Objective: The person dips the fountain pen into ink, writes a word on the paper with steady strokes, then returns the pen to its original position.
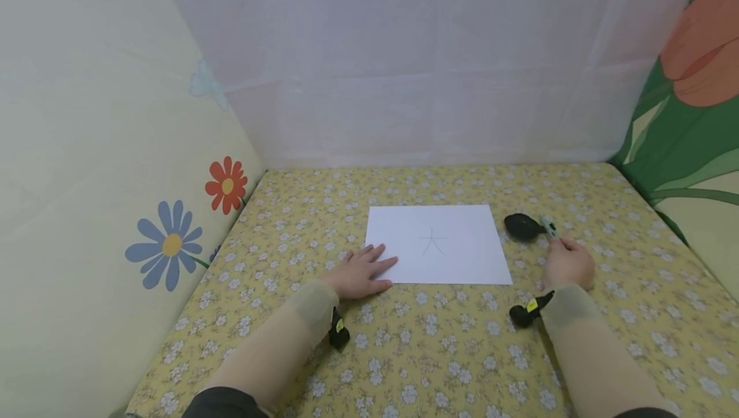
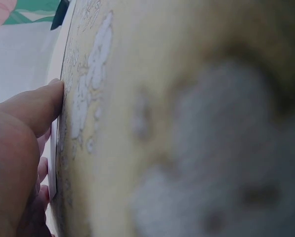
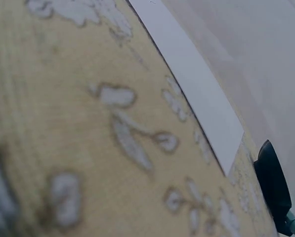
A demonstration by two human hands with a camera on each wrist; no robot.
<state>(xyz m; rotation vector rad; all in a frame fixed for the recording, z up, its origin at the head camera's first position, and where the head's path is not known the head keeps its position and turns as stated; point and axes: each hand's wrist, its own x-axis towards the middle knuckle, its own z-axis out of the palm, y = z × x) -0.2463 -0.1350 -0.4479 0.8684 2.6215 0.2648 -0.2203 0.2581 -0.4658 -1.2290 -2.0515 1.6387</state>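
A white sheet of paper [image 1: 462, 264] lies flat on the flowered cloth, with a thin character like 大 drawn near its middle. My left hand [image 1: 359, 275] rests with spread fingers on the sheet's near left corner. In the left wrist view the thumb [image 2: 36, 106] reaches the paper's edge. Right of the sheet, my right hand [image 1: 568, 265] grips the pale green handle of a tool with a black, oval head [image 1: 522, 227]. That head points left toward the paper and stays close over the cloth. The right wrist view shows the black head [image 3: 273, 180] beyond the paper's corner; the gripping fingers are mostly hidden.
A yellow flowered cloth [image 1: 439, 354] covers the table. Behind it hangs a pale, creased backdrop [image 1: 404, 72]. Panels printed with flowers stand at the left [image 1: 75, 181] and right [image 1: 693, 149]. Each wrist wears a small black camera on a strap.
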